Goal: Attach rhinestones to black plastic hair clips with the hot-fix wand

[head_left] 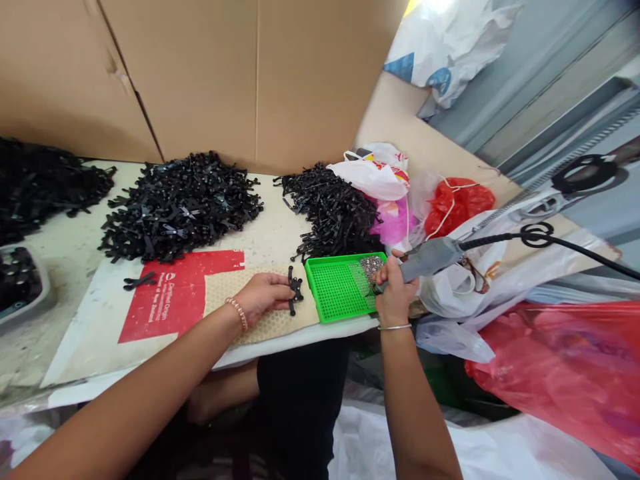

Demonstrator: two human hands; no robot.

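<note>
My left hand pinches a small black jointed part with several arms, just above the beige honeycomb-patterned mat. To its right, my right hand is wrapped round a grey electric screwdriver with a black cable, its tip pointing down over the green perforated tray. Small silvery screws are gathered at the right end of that tray; the screwdriver's tip is partly hidden by my fingers. On the red-and-white cardboard at left lies another black part.
Black parts are heaped in a left pile, a middle pile and a right pile. A white container stands far left. Cardboard walls the back. Plastic bags, one red, crowd the right side; a coiled spring hangs there.
</note>
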